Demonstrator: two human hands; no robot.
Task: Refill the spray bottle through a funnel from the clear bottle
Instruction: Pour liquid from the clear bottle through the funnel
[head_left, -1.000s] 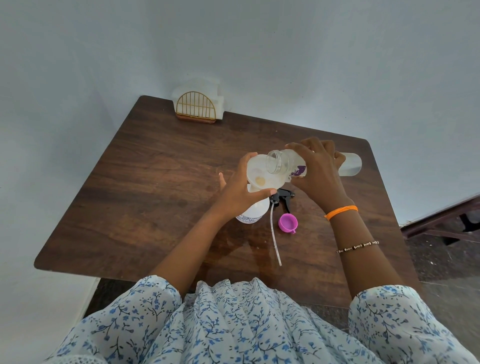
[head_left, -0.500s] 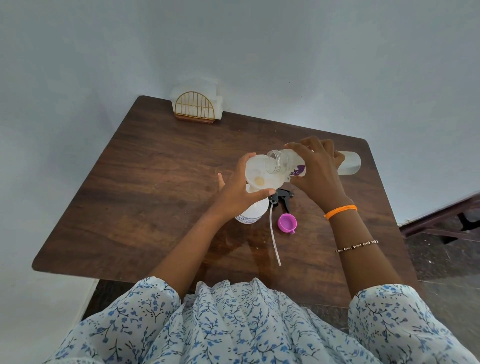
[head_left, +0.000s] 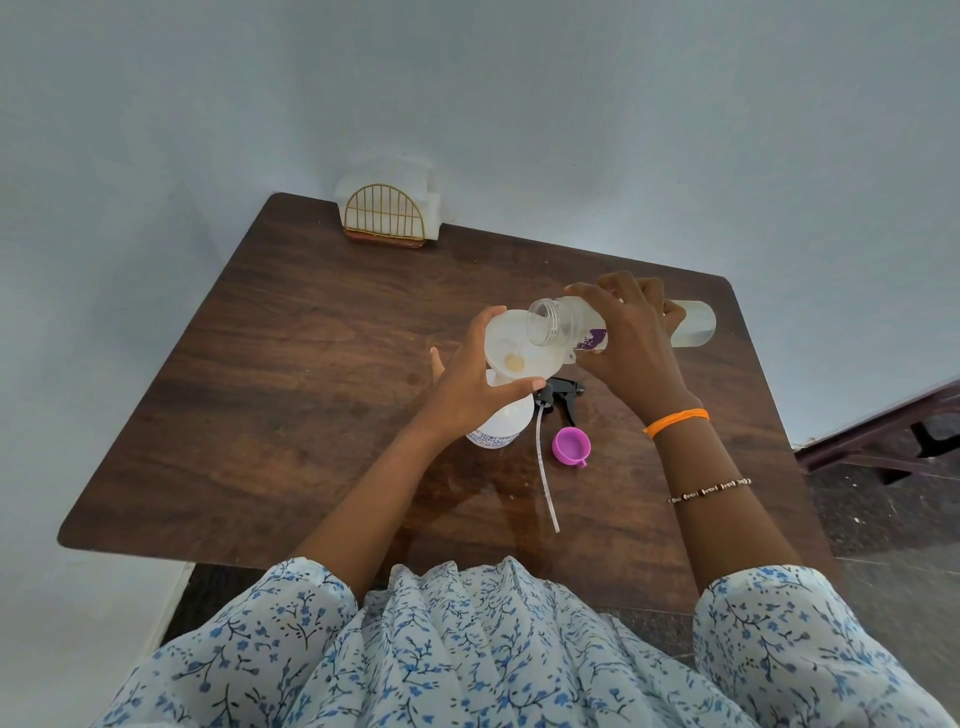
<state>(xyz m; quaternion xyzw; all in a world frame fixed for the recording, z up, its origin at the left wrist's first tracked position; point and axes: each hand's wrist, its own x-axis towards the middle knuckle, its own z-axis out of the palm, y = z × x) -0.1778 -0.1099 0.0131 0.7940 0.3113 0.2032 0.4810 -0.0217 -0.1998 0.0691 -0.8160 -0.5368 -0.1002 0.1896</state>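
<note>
The left hand (head_left: 470, 387) reached in from seven o'clock, forearm bare, thumb and fingers curled in a grip at centre. The right hand (head_left: 631, 345) came from five o'clock, fingers wrapped over the top, wrist bent toward nine o'clock. Both elbows stayed low near the body.

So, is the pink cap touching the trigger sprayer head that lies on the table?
Apart. The head view shows bare wood between the pink cap and the black trigger sprayer head, and also between the cap and its dip tube.
</note>
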